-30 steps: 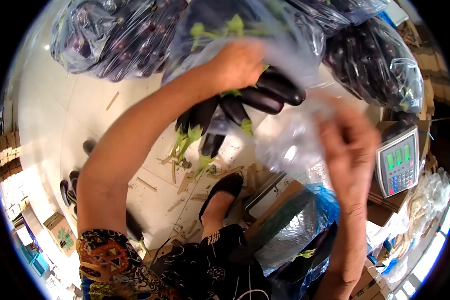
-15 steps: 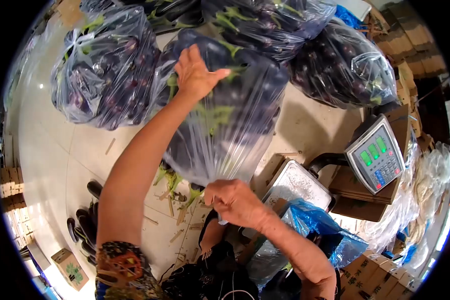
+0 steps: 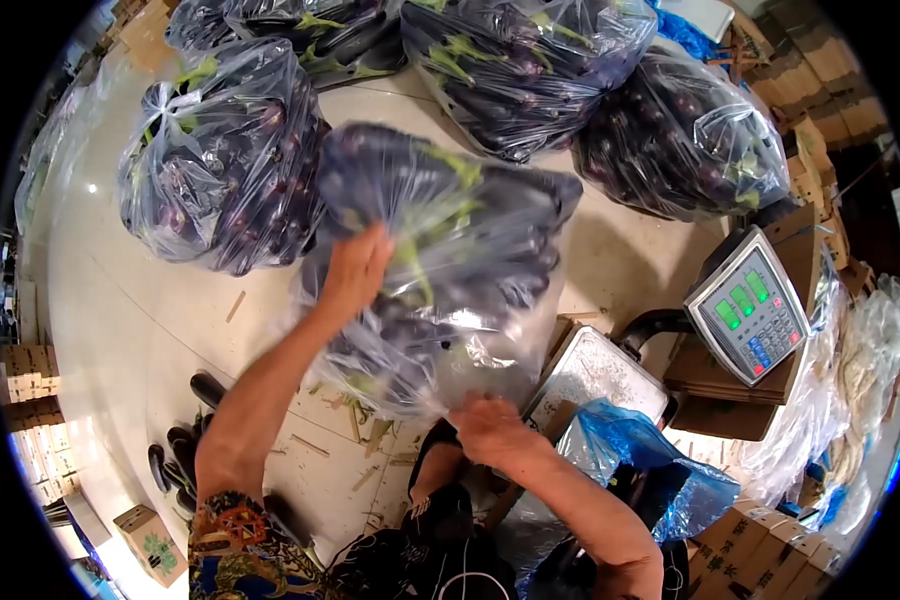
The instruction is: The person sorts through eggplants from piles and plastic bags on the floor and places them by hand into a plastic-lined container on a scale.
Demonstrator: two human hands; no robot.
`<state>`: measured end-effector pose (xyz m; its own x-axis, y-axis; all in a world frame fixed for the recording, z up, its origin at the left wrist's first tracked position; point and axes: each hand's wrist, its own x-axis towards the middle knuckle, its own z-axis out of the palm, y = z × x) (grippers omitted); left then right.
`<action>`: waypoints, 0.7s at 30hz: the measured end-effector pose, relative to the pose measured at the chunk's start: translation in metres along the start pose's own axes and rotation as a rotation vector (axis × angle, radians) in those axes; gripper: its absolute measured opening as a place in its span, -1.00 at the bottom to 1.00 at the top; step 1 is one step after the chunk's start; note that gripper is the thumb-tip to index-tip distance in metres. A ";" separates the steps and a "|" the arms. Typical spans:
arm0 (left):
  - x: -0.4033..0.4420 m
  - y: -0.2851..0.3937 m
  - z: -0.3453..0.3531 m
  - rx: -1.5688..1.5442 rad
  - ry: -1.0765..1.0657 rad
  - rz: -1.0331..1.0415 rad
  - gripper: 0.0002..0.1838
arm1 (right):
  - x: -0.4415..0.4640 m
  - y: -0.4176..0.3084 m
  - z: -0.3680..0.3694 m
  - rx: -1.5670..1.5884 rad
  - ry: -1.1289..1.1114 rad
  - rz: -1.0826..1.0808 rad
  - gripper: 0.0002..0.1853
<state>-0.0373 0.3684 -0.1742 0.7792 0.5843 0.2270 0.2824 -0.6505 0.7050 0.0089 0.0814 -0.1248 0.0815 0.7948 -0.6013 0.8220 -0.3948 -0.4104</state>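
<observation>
A clear plastic bag of eggplants (image 3: 470,265) leans toward me in the middle, dark fruit and green stems showing through the film. My right hand (image 3: 485,428) is closed round the gathered mouth of this bag at its near end. My left hand (image 3: 358,268) lies against the bag's left side, smeared by motion. Its fingers sit close together, and I cannot make out whether they pinch the film.
Other filled eggplant bags stand at the left (image 3: 225,165), back (image 3: 530,70) and right (image 3: 685,135). A scale platform (image 3: 605,375) with a lit display (image 3: 748,305) is at the right. Blue plastic (image 3: 620,440) lies nearby. Loose eggplants (image 3: 178,455) and scraps (image 3: 365,435) are on the floor.
The bag of eggplants has shifted toward me, its far end lower in view. My left hand has slid from its top down to its left side. My right hand, still on the mouth, sits slightly nearer.
</observation>
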 end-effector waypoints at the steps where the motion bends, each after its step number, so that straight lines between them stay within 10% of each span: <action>1: -0.035 0.003 -0.004 -0.038 -0.034 -0.036 -0.81 | -0.005 -0.004 -0.033 0.039 -0.050 0.106 -0.62; 3: -0.114 -0.002 -0.015 -0.053 -0.067 -0.067 -0.85 | -0.008 -0.005 -0.101 0.113 -0.164 0.325 -0.66; 5: -0.205 -0.030 -0.011 0.008 -0.137 -0.128 -0.87 | -0.014 0.037 -0.080 0.404 0.781 0.100 -0.77; 7: -0.268 -0.045 -0.010 0.053 -0.166 -0.217 -0.87 | -0.006 0.063 -0.094 0.200 1.201 0.164 -0.71; 11: -0.344 -0.082 0.007 0.173 -0.261 -0.205 -0.84 | 0.024 0.091 -0.058 0.988 0.763 0.333 -0.33; 14: -0.360 -0.090 0.000 0.114 -0.317 -0.182 -0.77 | 0.031 0.066 -0.051 0.660 0.575 0.342 -0.23; 17: -0.359 -0.081 0.006 0.047 -0.371 -0.383 -0.75 | 0.019 0.038 -0.052 0.325 0.710 0.308 -0.25; 21: -0.346 -0.065 0.028 -0.080 -0.128 -0.473 -0.75 | 0.041 0.054 -0.035 0.275 0.869 0.201 -0.78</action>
<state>-0.3093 0.1949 -0.3174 0.6399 0.7389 -0.2112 0.5817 -0.2861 0.7615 0.0767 0.1086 -0.1475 0.6919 0.7220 -0.0007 0.5933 -0.5691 -0.5693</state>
